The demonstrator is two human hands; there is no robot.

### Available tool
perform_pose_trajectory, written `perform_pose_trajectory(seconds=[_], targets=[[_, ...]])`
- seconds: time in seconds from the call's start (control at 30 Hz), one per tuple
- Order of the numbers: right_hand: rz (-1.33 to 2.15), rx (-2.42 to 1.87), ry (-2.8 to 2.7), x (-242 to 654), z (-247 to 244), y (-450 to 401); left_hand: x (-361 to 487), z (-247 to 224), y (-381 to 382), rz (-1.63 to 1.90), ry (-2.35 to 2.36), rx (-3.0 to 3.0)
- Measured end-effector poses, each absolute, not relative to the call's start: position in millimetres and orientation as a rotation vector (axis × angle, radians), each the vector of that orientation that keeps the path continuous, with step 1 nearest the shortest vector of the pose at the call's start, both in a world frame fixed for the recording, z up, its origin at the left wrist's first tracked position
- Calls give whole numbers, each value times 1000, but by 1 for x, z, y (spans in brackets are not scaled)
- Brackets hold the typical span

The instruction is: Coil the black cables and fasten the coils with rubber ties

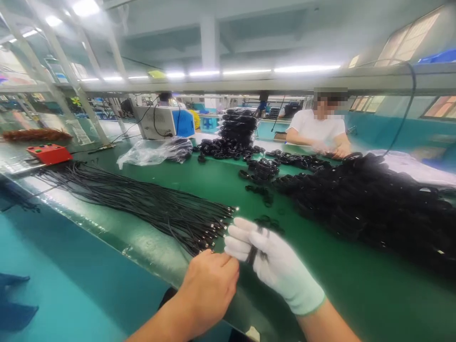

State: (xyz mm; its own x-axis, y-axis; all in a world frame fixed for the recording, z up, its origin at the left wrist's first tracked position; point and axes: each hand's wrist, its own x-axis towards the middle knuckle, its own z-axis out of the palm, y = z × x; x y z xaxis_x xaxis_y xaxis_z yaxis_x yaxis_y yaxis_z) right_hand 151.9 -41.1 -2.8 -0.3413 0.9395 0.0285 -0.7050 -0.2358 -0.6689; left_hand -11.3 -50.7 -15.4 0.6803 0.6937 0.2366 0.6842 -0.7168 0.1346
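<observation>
My right hand, in a white knit glove, is closed around a short black cable bundle; part of it shows between the fingers. My left hand is bare, its fingers curled together against the gloved fingertips. What it grips, if anything, is hidden. Just beyond both hands lie the metal plug ends of a long spread of black cables, which runs left along the green bench top. Behind the glove sit a few loose coiled black cables.
A large heap of coiled black cables covers the right side. Stacked coils, a clear plastic bag and a blue-and-white machine stand farther back. A red control box sits left. A co-worker works across the bench.
</observation>
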Motion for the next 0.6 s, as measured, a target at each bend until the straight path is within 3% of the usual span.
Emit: perform_pose_trajectory(seconds=[0.13, 0.27, 0.47, 0.6], targets=[[1842, -701, -769, 147, -10, -47, -16, -4, -48, 506, 1015, 2971], [2114, -517, -909, 141, -15, -56, -39, 24, -27, 566, 777, 2977], [2524, -255, -698, 125, -24, -63, -45, 15, -3, 572, 744, 2162], [2441, -155, -512, 119, -23, -60, -38, -9, 0, 611, 793, 1859]])
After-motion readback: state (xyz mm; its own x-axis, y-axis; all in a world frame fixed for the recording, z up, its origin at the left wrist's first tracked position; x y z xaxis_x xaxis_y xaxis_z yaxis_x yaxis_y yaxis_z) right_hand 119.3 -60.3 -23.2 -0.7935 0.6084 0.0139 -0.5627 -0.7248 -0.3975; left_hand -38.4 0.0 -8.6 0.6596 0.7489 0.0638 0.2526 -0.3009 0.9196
